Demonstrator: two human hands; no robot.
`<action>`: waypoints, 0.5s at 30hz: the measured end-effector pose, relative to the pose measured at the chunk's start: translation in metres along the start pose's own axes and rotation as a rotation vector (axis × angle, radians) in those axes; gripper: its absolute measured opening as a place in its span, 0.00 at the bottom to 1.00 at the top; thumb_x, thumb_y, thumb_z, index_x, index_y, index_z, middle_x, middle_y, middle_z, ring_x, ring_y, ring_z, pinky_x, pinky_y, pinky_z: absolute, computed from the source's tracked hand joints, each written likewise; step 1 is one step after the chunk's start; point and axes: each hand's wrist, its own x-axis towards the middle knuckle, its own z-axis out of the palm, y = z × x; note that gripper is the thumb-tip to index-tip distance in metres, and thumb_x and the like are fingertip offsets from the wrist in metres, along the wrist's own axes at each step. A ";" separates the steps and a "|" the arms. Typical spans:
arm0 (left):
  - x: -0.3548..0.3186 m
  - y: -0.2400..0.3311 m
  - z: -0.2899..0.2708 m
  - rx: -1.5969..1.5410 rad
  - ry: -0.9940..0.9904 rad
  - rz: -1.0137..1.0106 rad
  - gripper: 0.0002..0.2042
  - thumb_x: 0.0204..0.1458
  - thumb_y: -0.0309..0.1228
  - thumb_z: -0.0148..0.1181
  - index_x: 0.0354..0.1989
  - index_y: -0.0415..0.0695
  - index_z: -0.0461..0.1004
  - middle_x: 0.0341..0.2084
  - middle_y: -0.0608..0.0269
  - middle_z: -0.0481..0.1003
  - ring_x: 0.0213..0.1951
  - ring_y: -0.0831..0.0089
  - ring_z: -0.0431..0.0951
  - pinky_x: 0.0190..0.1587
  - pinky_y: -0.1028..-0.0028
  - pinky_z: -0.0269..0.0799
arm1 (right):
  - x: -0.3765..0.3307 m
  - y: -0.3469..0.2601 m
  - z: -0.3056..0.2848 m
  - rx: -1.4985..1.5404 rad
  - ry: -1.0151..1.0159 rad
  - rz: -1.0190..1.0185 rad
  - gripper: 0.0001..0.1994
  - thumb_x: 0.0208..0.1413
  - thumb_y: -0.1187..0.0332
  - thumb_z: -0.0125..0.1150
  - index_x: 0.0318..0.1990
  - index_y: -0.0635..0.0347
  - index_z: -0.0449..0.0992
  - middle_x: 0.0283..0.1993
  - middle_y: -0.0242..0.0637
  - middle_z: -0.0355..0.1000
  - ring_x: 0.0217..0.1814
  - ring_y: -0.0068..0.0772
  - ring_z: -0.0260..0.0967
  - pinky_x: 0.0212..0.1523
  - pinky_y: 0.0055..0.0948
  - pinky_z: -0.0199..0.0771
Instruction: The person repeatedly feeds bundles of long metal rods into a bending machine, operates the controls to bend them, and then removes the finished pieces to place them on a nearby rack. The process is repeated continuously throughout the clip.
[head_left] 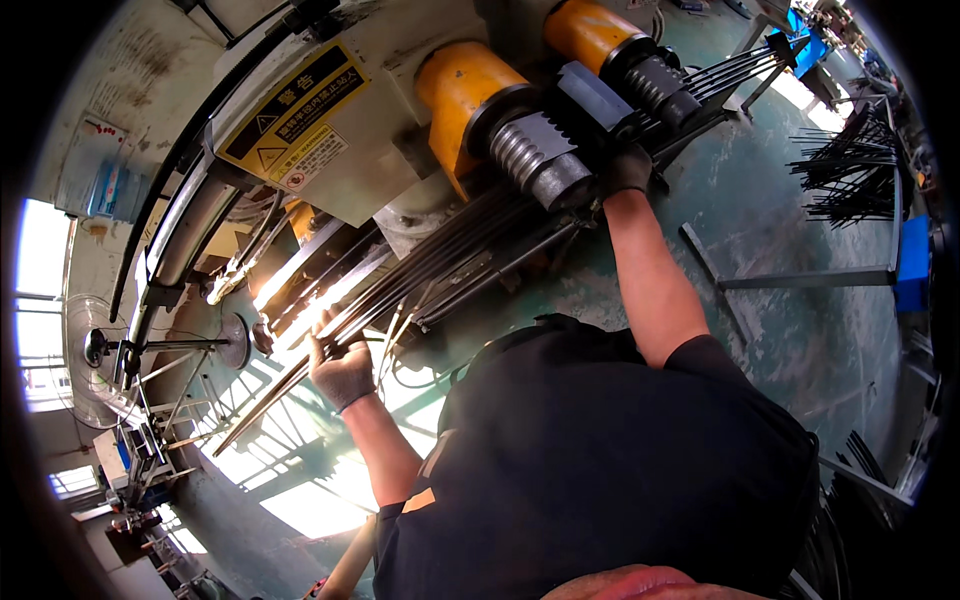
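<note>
A bundle of long, thin dark metal rods (425, 262) runs diagonally along the front of a machine, from lower left to upper right. My left hand (342, 374), in a grey glove, has its fingers closed around the rods near their lower-left part. Above the bundle, a ribbed metal spindle (540, 150) projects from an orange housing (470, 85). My right hand (626, 170), in a dark glove, reaches in just right of that spindle, below a grey metal block (596, 95). Shadow and the machine parts hide its fingers.
A second ribbed spindle (662, 88) and orange housing (592, 35) sit at upper right. A black-and-yellow warning label (295, 105) is on the machine panel. Dark rods (850, 165) lie piled on a rack at right. A fan (95, 348) stands at far left.
</note>
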 end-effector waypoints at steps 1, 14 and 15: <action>0.011 0.019 -0.004 -0.660 0.232 -0.148 0.18 0.69 0.35 0.51 0.58 0.32 0.71 0.52 0.48 0.78 0.56 0.54 0.77 0.65 0.52 0.71 | 0.003 0.010 0.011 0.104 0.029 0.069 0.25 0.67 0.48 0.50 0.44 0.64 0.80 0.42 0.55 0.80 0.46 0.55 0.79 0.44 0.47 0.75; 0.010 -0.017 0.037 -0.533 0.254 -0.143 0.16 0.68 0.33 0.53 0.56 0.33 0.73 0.54 0.49 0.76 0.56 0.57 0.77 0.63 0.54 0.75 | -0.021 -0.015 -0.016 0.710 0.038 0.195 0.22 0.70 0.53 0.53 0.44 0.68 0.81 0.40 0.39 0.80 0.41 0.33 0.78 0.40 0.36 0.76; 0.003 -0.019 0.048 -0.504 0.241 -0.155 0.17 0.69 0.35 0.53 0.56 0.33 0.73 0.54 0.50 0.76 0.55 0.57 0.77 0.63 0.55 0.74 | -0.023 -0.014 -0.015 0.739 0.048 0.162 0.22 0.70 0.54 0.53 0.45 0.67 0.81 0.40 0.38 0.81 0.42 0.32 0.78 0.41 0.35 0.76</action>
